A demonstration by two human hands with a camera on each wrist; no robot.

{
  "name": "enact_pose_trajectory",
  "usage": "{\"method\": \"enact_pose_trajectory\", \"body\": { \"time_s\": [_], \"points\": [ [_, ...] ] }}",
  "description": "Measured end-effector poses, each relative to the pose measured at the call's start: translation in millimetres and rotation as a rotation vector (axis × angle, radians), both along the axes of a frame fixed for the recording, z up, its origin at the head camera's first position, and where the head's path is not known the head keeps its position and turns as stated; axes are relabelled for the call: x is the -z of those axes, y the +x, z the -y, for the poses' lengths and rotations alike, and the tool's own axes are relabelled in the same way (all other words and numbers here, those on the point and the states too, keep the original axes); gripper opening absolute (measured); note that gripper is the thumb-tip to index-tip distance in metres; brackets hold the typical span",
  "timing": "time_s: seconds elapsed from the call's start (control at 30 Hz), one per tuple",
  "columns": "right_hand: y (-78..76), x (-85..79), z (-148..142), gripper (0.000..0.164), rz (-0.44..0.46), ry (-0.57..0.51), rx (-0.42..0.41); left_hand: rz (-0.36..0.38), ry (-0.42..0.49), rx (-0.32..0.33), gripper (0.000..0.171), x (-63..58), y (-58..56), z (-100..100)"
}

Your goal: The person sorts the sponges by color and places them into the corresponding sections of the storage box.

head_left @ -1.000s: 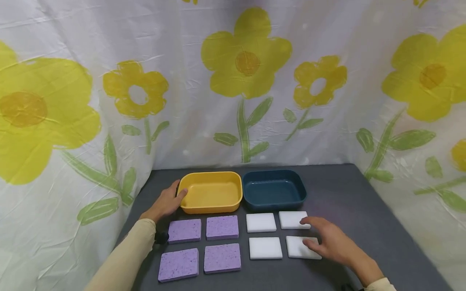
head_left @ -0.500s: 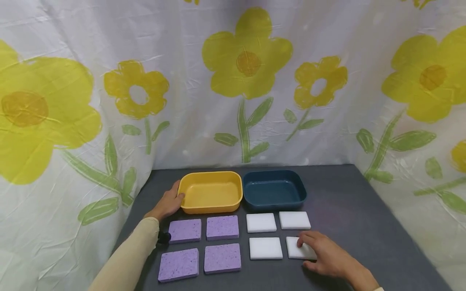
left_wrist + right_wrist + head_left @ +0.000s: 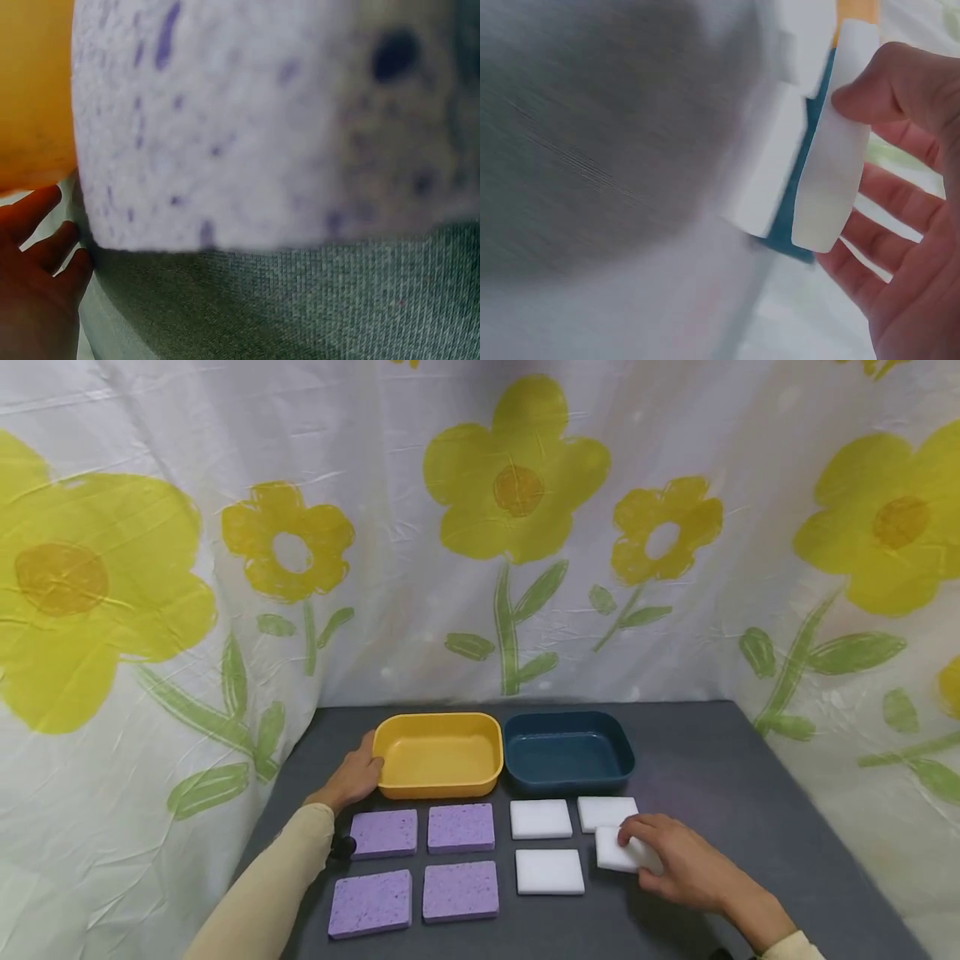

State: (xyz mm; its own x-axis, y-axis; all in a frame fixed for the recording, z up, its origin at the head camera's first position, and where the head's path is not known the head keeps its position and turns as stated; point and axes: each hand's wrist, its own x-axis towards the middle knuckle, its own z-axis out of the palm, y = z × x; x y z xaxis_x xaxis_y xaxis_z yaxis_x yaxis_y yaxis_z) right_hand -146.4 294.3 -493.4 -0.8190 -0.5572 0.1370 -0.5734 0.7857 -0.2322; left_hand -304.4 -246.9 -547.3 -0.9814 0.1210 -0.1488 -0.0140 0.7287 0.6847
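Note:
My right hand pinches a white sponge at its right end, thumb on one face and fingers on the other. In the right wrist view the held sponge bows slightly in the grip, lifted off the table. Three other white sponges lie flat, one just behind the held one. My left hand rests at the left end of a yellow tub, its fingers partly hidden beside the wall. Several speckled purple sponges lie in front of that tub; one fills much of the left wrist view.
A dark blue tub stands right beside the yellow one at the back of the grey table. Both tubs have nothing inside. A white curtain with yellow flowers hangs behind and along both sides.
My right hand came back from the rear white sponge, took hold of the front right one and lifted it. My left thumb slid off the yellow tub's rim toward its outer side.

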Motion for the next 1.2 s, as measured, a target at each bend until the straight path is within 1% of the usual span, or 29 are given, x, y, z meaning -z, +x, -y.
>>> {"method": "enact_pose_trajectory", "body": {
  "time_s": [0.1,0.27,0.4,0.53,0.7,0.9,1.03,1.2],
  "points": [
    [-11.7,-19.2,2,0.041,-0.042,-0.012,-0.011,0.002,-0.002,-0.005,0.066,-2.9,0.4,1],
    [-35.2,-43.3,16,0.038,-0.047,-0.025,-0.038,0.005,-0.013,-0.015,0.066,-4.0,-0.8,3],
    [-58.2,-57.3,36,0.037,-0.074,-0.014,-0.057,0.005,-0.011,-0.02,0.066,-5.4,-2.5,4],
    [-80.0,-65.7,61,0.036,-0.079,0.006,-0.075,0.008,-0.002,-0.017,0.066,-6.0,-3.8,3],
    [-105.1,-67.3,96,0.035,-0.064,0.001,-0.118,-0.001,0.002,-0.019,0.066,-5.4,-3.7,2],
    [-133.8,-61.7,135,0.036,-0.066,0.002,-0.178,-0.009,-0.001,-0.015,0.065,-5.9,-2.7,1],
    [-147.3,-57.8,157,0.036,-0.051,-0.002,-0.205,0.003,0.008,-0.015,0.065,-5.0,0.6,0],
    [-161.6,-48.9,182,0.036,-0.023,0.013,-0.226,-0.019,0.001,-0.012,0.065,-4.2,4.2,1]
  ]
}}
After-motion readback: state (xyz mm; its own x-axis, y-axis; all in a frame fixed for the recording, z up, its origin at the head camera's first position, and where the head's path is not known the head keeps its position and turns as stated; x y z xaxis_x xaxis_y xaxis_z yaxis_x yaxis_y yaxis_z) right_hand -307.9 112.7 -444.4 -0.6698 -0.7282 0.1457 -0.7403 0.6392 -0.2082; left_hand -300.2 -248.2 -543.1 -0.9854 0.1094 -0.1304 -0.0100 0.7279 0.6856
